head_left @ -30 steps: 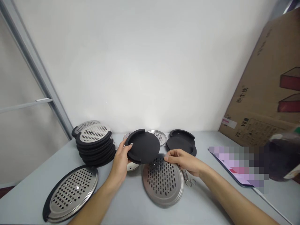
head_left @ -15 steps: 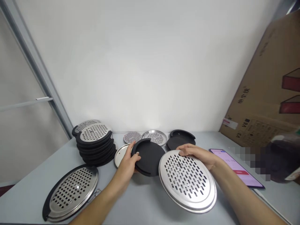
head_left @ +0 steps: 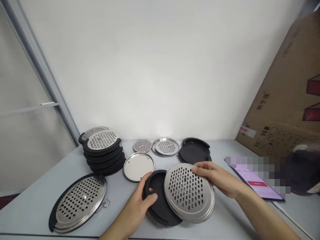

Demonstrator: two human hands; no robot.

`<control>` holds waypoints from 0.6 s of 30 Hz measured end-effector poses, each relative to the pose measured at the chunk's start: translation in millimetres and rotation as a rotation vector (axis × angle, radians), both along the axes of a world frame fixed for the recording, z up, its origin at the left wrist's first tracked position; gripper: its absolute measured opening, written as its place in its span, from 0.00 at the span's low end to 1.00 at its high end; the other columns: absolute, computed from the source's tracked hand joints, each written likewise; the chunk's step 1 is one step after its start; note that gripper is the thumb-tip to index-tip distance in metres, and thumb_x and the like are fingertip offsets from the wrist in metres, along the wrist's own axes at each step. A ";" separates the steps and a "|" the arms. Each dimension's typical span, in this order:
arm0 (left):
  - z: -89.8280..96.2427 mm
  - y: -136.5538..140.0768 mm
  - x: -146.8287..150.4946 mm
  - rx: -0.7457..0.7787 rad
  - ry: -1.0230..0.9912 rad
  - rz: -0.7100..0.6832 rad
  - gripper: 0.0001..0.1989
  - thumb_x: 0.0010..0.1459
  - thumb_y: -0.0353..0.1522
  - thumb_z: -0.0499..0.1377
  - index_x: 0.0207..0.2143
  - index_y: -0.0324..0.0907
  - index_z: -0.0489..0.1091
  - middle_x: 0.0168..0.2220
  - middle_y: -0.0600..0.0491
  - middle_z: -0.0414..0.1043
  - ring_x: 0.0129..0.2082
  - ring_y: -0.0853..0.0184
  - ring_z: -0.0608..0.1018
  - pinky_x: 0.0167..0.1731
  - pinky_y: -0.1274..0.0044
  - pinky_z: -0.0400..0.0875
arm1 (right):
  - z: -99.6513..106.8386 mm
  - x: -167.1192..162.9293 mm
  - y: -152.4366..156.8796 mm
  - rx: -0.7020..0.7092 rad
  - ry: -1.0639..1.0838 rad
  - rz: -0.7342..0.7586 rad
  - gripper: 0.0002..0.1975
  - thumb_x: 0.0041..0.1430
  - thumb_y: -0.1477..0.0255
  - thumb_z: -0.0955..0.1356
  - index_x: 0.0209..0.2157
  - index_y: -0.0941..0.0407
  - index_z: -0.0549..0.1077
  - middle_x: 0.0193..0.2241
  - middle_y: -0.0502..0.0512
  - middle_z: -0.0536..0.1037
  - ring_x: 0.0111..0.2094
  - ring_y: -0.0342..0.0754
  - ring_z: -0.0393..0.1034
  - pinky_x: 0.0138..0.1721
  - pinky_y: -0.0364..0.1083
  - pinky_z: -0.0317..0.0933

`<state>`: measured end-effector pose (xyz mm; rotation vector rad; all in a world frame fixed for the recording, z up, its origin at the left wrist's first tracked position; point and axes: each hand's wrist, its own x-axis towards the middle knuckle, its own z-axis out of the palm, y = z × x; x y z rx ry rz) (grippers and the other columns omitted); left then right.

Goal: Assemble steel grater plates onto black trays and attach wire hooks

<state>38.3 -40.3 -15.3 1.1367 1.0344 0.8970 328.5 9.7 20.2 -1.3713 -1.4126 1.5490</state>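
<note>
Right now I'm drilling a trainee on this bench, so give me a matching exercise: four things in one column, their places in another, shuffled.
Things:
1. black base
2. perforated steel disc
3. plain steel lid
4. phone

Places:
A. flat on the table behind the left hand
B. under the right hand, overlapping the black base
C. at the table's right side, screen lit
D. in the grip of the left hand

Pairs: 1-D, 2-B, 3-A, 4-C
</note>
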 end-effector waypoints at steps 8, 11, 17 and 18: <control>2.1 1.2 -23.0 0.229 0.249 -0.236 0.58 0.43 0.37 0.71 0.67 0.46 0.36 0.60 0.43 0.59 0.58 0.52 0.65 0.58 0.61 0.58 | -24.7 -5.1 -26.5 0.028 -0.090 -0.074 0.33 0.53 0.55 0.70 0.58 0.52 0.61 0.39 0.56 0.73 0.25 0.42 0.65 0.18 0.39 0.53; 0.4 2.9 -27.9 0.330 0.402 -0.245 0.59 0.38 0.38 0.72 0.67 0.48 0.40 0.63 0.46 0.55 0.62 0.50 0.59 0.61 0.60 0.51 | -22.2 -0.8 -30.8 0.109 -0.099 0.055 0.40 0.50 0.56 0.72 0.62 0.49 0.56 0.52 0.59 0.67 0.36 0.48 0.70 0.27 0.42 0.64; 5.1 4.9 -33.9 0.382 0.701 -0.235 0.61 0.36 0.42 0.72 0.67 0.51 0.40 0.65 0.49 0.52 0.63 0.48 0.58 0.61 0.61 0.52 | -25.3 10.1 -30.4 0.315 -0.173 0.279 0.48 0.39 0.58 0.77 0.62 0.51 0.59 0.63 0.61 0.56 0.58 0.64 0.58 0.56 0.56 0.57; 6.1 4.9 -34.2 0.389 0.712 -0.241 0.61 0.36 0.41 0.72 0.67 0.51 0.40 0.65 0.49 0.52 0.62 0.49 0.59 0.61 0.61 0.52 | -27.9 12.0 -30.1 0.339 -0.193 0.301 0.50 0.38 0.57 0.78 0.62 0.51 0.59 0.64 0.60 0.53 0.61 0.65 0.53 0.59 0.57 0.53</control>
